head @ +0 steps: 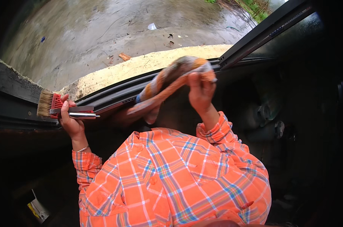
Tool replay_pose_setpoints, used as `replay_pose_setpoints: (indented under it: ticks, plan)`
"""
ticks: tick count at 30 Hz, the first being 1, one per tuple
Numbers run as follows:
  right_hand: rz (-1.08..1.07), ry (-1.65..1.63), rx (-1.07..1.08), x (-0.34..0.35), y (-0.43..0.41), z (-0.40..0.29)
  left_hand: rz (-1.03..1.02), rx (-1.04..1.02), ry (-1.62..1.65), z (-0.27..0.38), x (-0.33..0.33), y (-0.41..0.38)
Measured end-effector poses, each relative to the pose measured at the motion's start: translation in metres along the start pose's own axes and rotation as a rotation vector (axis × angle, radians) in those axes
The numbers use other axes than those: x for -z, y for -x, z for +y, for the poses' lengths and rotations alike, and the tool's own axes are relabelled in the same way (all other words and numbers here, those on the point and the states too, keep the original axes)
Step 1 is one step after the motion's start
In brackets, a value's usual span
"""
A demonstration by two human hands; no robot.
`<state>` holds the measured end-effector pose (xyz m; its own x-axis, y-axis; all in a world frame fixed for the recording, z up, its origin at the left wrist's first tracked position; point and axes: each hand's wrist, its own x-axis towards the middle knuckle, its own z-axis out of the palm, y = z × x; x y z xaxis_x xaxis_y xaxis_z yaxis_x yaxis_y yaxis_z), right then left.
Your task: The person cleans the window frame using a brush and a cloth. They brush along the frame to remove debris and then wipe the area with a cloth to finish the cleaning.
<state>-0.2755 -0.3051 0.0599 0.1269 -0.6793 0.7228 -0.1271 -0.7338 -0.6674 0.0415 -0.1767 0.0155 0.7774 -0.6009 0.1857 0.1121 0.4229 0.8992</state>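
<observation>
My left hand (70, 119) grips a brush (52, 103) with pale bristles and a red plastic body. A flat grey blade or strip (85, 108) and a shiny metal rod (82, 115) are held in the same hand. That hand is beside the left end of a dark window frame (117, 95). In my right hand (201, 92) is a striped orange, white and yellow cloth (171, 79), folded and blurred. The cloth hangs over the frame's track and hides part of it.
Beyond the frame runs a pale sill (148, 61). Outside lies wet concrete ground (112, 31) with a wood chip (124, 56) and a whitish scrap (152, 26). A dark upright sash (265, 31) rises at the right. Dim objects (278, 129) stand in shadow.
</observation>
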Motion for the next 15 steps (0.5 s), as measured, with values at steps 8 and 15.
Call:
replay_pose_setpoints:
  ticks: [8,15]
  plan:
    - [0.193,0.237,-0.002,0.069,-0.042,0.036,0.033,-0.014,-0.004,-0.012,0.007,-0.003]
    - [-0.553,0.731,0.009,0.067,-0.043,0.088,0.009,0.008,0.006,-0.008,0.007,0.001]
